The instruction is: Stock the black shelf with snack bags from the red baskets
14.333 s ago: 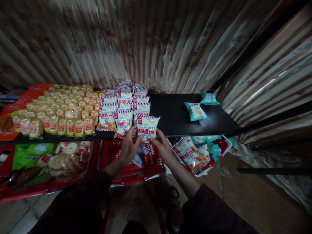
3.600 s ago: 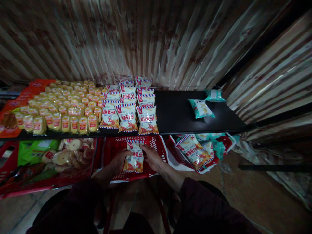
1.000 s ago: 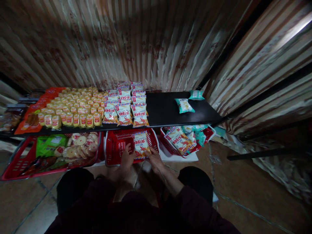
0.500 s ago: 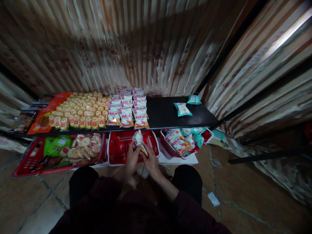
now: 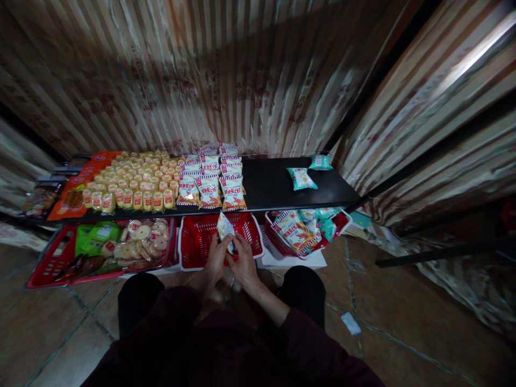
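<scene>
Above a red basket (image 5: pixel 193 228) with a white rim, both my hands are closed around one snack bag (image 5: pixel 224 226), white with some orange. My left hand (image 5: pixel 216 255) grips its left side and my right hand (image 5: pixel 243 262) its right side; the lower part of the bag is hidden by my fingers. Just beyond, on the black shelf (image 5: pixel 266 185), stand rows of white and orange snack bags (image 5: pixel 209 191) with striped top edges. Two teal snack bags, a nearer one (image 5: pixel 301 178) and a farther one (image 5: pixel 321 162), lie toward the shelf's right end.
Small yellow wrapped cakes (image 5: pixel 137 185) and an orange package (image 5: pixel 72 199) fill the shelf's left. Below stand a red basket (image 5: pixel 44 269) of round biscuits and a green package, and another basket (image 5: pixel 342 223) of snack bags. Black frame poles (image 5: pixel 435 255) stand at right.
The snack bag in my hands has turned and shifted slightly left, its top now leaning left. My right hand has moved a little left with it. The view has shifted slightly.
</scene>
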Available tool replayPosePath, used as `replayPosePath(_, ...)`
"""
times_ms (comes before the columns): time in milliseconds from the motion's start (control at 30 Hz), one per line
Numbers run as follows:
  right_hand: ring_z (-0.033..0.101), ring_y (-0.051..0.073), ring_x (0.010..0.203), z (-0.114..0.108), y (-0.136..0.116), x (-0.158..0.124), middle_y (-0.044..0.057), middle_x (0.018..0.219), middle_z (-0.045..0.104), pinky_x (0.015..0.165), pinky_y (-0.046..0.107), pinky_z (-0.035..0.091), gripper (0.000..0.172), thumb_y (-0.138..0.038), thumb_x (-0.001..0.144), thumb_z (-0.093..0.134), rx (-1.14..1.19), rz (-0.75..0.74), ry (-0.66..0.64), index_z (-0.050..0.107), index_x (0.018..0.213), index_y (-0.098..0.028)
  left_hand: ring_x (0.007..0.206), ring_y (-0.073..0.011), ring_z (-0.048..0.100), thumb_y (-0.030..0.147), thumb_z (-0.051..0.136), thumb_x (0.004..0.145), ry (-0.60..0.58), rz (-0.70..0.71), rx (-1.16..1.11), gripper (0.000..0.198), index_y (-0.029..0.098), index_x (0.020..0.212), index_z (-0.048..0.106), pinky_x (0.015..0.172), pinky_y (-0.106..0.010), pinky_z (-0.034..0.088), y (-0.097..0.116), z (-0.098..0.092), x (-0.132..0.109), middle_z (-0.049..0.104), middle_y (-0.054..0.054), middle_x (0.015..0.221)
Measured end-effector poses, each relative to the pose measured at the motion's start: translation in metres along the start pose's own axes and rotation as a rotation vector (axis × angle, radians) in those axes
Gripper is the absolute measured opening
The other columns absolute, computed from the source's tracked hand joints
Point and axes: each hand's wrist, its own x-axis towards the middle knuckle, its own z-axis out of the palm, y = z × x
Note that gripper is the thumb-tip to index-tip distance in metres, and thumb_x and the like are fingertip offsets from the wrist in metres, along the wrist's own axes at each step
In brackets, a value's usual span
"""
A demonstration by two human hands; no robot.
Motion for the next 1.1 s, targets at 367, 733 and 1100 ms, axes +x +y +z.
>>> replayPosePath(367,0.043,0.027,0.128,-0.008,-0.009,-0.004,0.013,0.137,0.05,0.108,0.047,0.033,0.057,-0.031,0.078,0.059,-0.046,-0.174,-0.063,0.048,0.132,-0.018,0.073,-0.0164,0.068,0.012,0.06,0.072,0.02,-0.236,-0.239,0.022,0.013,0.094,0.063,0.076,-0.026,0.053,0.0,-0.018,0.01,0.07,-0.001,0.074)
replayPosePath(733,0.051,0.025,0.121,-0.01,0.003,0.009,0.01,0.131,0.056,0.105,0.047,0.038,0.046,-0.034,0.085,0.05,0.114,0.03,0.065,0.052,0.129,-0.021,0.084,-0.0227,0.069,0.008,0.045,0.078,-0.085,-0.357,-0.333,0.045,0.009,0.123,0.054,0.083,-0.039,0.054,0.011,-0.029,0.003,0.072,-0.01,0.095)
replayPosePath(1100,0.055,0.024,0.118,0.0,0.015,0.011,0.009,0.128,0.059,0.102,0.043,0.042,0.051,-0.036,0.08,0.057,0.362,0.172,0.038,0.052,0.128,-0.02,0.09,-0.0248,0.069,0.019,0.058,0.075,-0.145,-0.31,-0.272,0.045,0.009,0.119,0.057,0.083,-0.039,0.055,0.0,-0.036,0.008,0.071,-0.012,0.1)
